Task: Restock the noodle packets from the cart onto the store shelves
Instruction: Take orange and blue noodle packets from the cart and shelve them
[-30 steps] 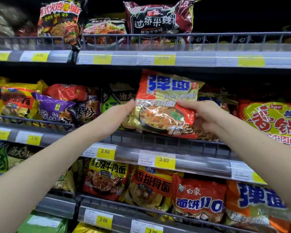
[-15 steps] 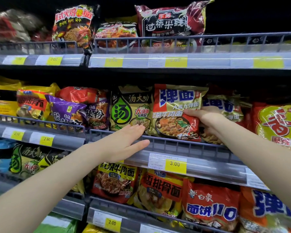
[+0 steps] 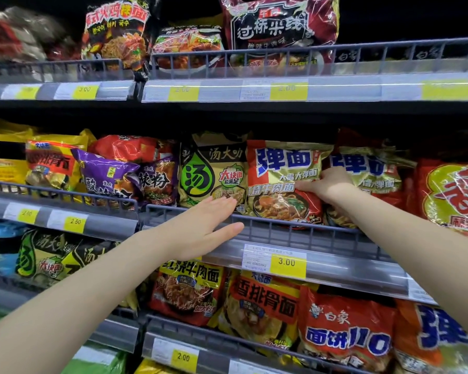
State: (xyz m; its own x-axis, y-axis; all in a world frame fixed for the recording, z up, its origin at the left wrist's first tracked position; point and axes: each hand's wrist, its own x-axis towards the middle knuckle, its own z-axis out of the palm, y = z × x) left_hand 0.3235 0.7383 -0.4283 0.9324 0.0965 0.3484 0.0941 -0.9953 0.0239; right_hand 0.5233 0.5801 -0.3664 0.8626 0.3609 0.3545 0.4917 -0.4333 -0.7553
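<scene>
I'm seating the packet [image 3: 284, 182] behind the rail [image 3: 281, 228]: right hand [image 3: 325, 184] gripping it, left hand [image 3: 200, 228] released; next, let go.

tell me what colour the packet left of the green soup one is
Purple packet, clearest in the head view.

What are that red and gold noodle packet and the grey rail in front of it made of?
The noodle packet, gripped by the right hand, looks like glossy plastic film: it crinkles and throws glare. The rail seems to be thin metal wire with a matte grey coating, though moulded plastic is possible.
</scene>
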